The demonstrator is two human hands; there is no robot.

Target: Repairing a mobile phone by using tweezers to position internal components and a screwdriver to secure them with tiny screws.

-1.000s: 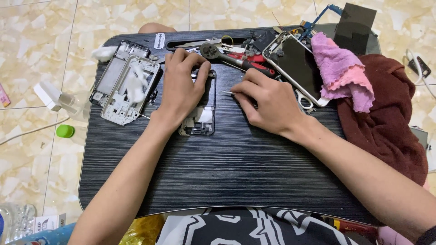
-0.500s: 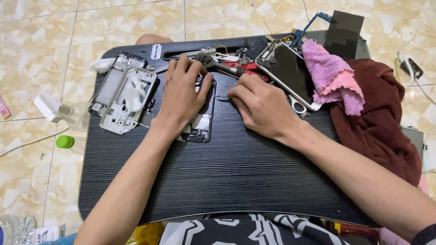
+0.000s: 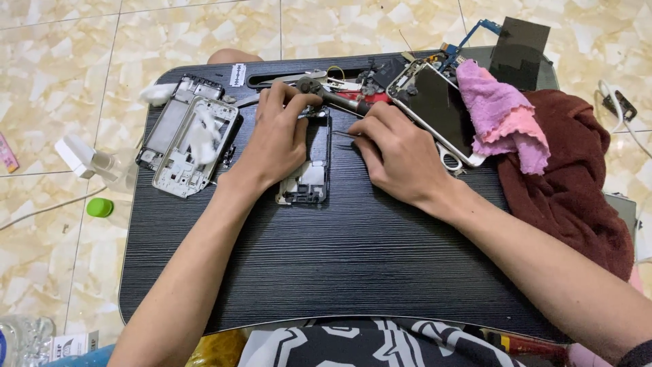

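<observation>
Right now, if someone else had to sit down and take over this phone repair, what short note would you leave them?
Left hand: lies flat on the opened phone, pinning it to the black tray table.
Right hand: pinches thin tweezers, tips at the phone's upper edge.
Nearby: two bare phone frames on the left; a screen panel, pink cloth and pliers at the far edge.
Done: the phone is open, its frames set aside.
Left: work inside it looks unfinished; nothing is reassembled.

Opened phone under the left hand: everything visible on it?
The opened phone lies flat on the black tray table, long axis running away from the person. Dark frame, pale metallic plates showing at its near end. The left hand covers its far half; the right hand points thin tweezers at its right edge.
</observation>
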